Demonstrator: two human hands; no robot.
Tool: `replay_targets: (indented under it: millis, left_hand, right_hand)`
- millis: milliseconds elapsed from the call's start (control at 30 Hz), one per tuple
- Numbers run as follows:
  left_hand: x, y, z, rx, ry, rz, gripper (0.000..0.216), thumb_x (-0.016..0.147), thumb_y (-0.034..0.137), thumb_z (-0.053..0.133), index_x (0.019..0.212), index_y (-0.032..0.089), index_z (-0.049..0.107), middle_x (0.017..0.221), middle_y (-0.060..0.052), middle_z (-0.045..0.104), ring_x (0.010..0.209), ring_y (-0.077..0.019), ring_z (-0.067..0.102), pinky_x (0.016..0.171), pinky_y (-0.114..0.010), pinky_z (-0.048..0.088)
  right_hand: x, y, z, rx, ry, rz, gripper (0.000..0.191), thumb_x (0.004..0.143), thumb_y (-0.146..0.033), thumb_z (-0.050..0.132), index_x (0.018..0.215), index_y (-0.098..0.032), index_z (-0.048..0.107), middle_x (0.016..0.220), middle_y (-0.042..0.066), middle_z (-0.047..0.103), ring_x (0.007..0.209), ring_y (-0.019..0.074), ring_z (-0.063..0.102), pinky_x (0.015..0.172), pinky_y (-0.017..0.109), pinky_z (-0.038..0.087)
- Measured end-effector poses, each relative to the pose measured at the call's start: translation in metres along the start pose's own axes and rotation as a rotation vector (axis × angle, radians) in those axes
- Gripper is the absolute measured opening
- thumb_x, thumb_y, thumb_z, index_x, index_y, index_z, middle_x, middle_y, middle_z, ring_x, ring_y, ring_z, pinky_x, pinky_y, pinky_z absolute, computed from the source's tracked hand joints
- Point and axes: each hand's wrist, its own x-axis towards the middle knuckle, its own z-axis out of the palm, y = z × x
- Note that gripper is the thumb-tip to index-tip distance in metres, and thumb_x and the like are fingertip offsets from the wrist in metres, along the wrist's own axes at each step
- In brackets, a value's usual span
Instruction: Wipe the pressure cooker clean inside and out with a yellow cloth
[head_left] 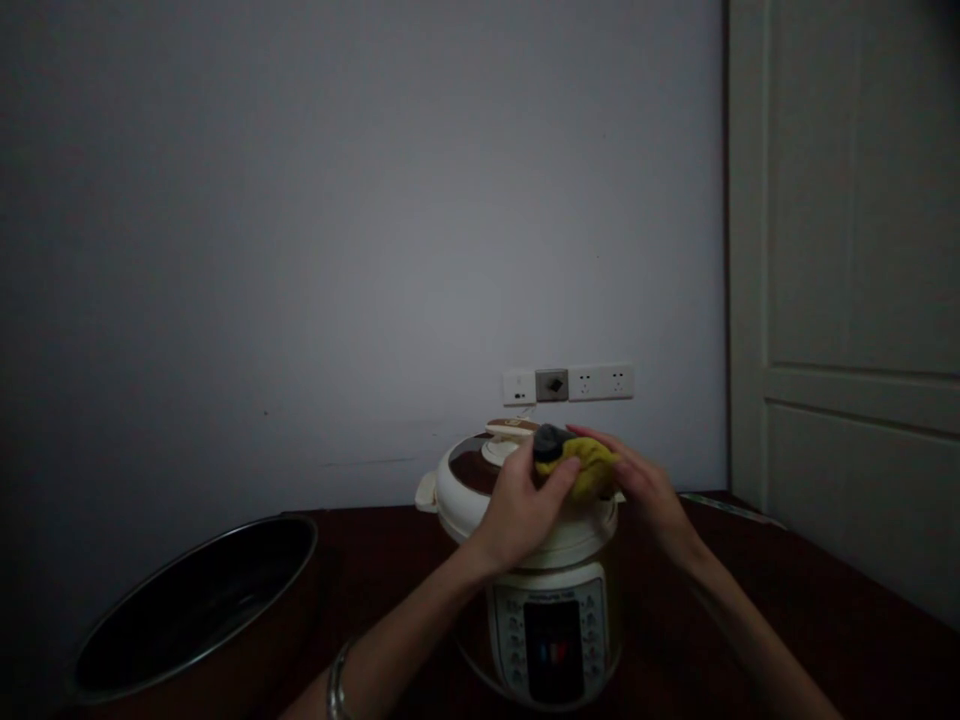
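Observation:
A white and brown electric pressure cooker (pixel 555 560) stands in front of me with its lid on. Over the right side of that lid, both my hands are at a bunched yellow and grey cloth (pixel 592 468). My left hand (pixel 525 505) pinches it from the left, thumb on the yellow side. From the right, the fingers of my right hand (pixel 651 497) close round its other end. Whether the cloth touches the lid, I cannot tell. My hands and the cloth cover part of the lid and its handle.
A deep dark pan (pixel 199 600) is at the left on the dark red table (pixel 375 570). Behind the cooker, a row of wall sockets (pixel 568 384) is set in the pale wall. To the right rises a panelled door (pixel 847 300). The scene is dim.

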Motion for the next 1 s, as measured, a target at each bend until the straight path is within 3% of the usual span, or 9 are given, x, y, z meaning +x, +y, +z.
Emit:
replay_targets:
  millis: [100, 200, 267, 333, 433, 500, 700, 833, 1000]
  left_hand:
    - [-0.005, 0.007, -0.012, -0.113, 0.02, -0.051, 0.03, 0.082, 0.034, 0.058, 0.103, 0.014, 0.06, 0.106, -0.011, 0.067, 0.097, -0.0219, 0.063, 0.087, -0.037, 0.05]
    - [-0.012, 0.008, -0.035, -0.162, -0.062, -0.047, 0.048, 0.077, 0.029, 0.064, 0.122, 0.017, 0.051, 0.124, -0.012, 0.06, 0.112, -0.024, 0.058, 0.094, -0.039, 0.048]
    - [-0.014, -0.002, -0.057, -0.102, -0.041, -0.042, 0.056, 0.076, 0.03, 0.065, 0.128, 0.02, 0.045, 0.133, -0.012, 0.054, 0.121, -0.0241, 0.051, 0.099, -0.04, 0.044]
    - [-0.014, -0.021, -0.082, 0.018, 0.117, -0.049, 0.044, 0.081, 0.036, 0.056, 0.122, 0.018, 0.05, 0.134, -0.013, 0.053, 0.124, -0.0232, 0.049, 0.104, -0.041, 0.039]
    - [-0.009, -0.059, -0.112, 0.236, 0.389, -0.143, 0.04, 0.086, 0.04, 0.043, 0.113, 0.013, 0.055, 0.127, -0.016, 0.057, 0.12, -0.0242, 0.052, 0.104, -0.042, 0.038]
    - [-0.007, -0.082, -0.122, 0.341, 0.444, -0.215, 0.04, 0.086, 0.039, 0.04, 0.113, 0.013, 0.055, 0.126, -0.015, 0.058, 0.121, -0.0238, 0.052, 0.105, -0.041, 0.037]
    - [-0.008, -0.118, -0.117, 0.455, 0.32, -0.335, 0.052, 0.091, 0.043, 0.027, 0.125, 0.012, 0.051, 0.136, -0.015, 0.051, 0.131, -0.0214, 0.042, 0.111, -0.038, 0.03]
    - [-0.011, -0.126, -0.11, 0.483, 0.293, -0.338, 0.057, 0.093, 0.045, 0.019, 0.129, 0.013, 0.049, 0.14, -0.013, 0.047, 0.133, -0.0197, 0.039, 0.112, -0.037, 0.027]
    - [-0.01, -0.128, -0.111, 0.481, 0.256, -0.359, 0.061, 0.093, 0.046, 0.018, 0.132, 0.009, 0.046, 0.142, -0.015, 0.045, 0.134, -0.0201, 0.037, 0.112, -0.037, 0.025]
  right_hand:
    - [-0.007, -0.021, 0.009, -0.083, 0.022, -0.033, 0.044, 0.075, -0.044, 0.067, 0.114, -0.024, 0.066, 0.114, 0.007, 0.068, 0.101, 0.0237, 0.064, 0.089, 0.036, 0.051]
    - [-0.002, -0.023, 0.001, -0.156, 0.115, -0.014, 0.031, 0.073, -0.043, 0.069, 0.094, -0.021, 0.073, 0.095, 0.006, 0.073, 0.082, 0.0224, 0.068, 0.075, 0.033, 0.055]
    - [0.01, -0.016, -0.015, -0.264, 0.185, 0.038, 0.032, 0.074, -0.045, 0.066, 0.09, -0.019, 0.073, 0.089, 0.007, 0.073, 0.077, 0.0221, 0.068, 0.068, 0.031, 0.054]
    - [0.029, -0.003, -0.034, -0.472, 0.209, 0.102, 0.037, 0.074, -0.047, 0.065, 0.095, -0.018, 0.073, 0.089, 0.008, 0.073, 0.075, 0.0227, 0.067, 0.063, 0.03, 0.051]
    - [0.062, 0.021, -0.049, -0.916, 0.104, 0.183, 0.035, 0.075, -0.045, 0.06, 0.095, -0.018, 0.073, 0.082, 0.01, 0.073, 0.07, 0.0238, 0.065, 0.058, 0.029, 0.044]
    - [0.081, 0.038, -0.044, -1.06, -0.004, 0.216, 0.031, 0.078, -0.04, 0.055, 0.088, -0.017, 0.073, 0.078, 0.011, 0.071, 0.067, 0.0223, 0.063, 0.057, 0.028, 0.041]
    - [0.11, 0.06, -0.009, -0.926, -0.387, 0.157, 0.021, 0.074, -0.012, 0.048, 0.07, -0.011, 0.069, 0.073, 0.009, 0.069, 0.065, 0.0158, 0.06, 0.06, 0.023, 0.039]
    - [0.103, 0.04, 0.0, -0.848, -0.499, 0.139, 0.023, 0.072, -0.008, 0.047, 0.066, -0.014, 0.068, 0.065, 0.004, 0.068, 0.06, 0.015, 0.058, 0.056, 0.023, 0.039]
    - [0.066, -0.001, 0.013, -0.836, -0.547, 0.071, 0.033, 0.062, 0.0, 0.043, 0.073, -0.015, 0.069, 0.07, 0.006, 0.07, 0.063, 0.0163, 0.058, 0.059, 0.025, 0.039]
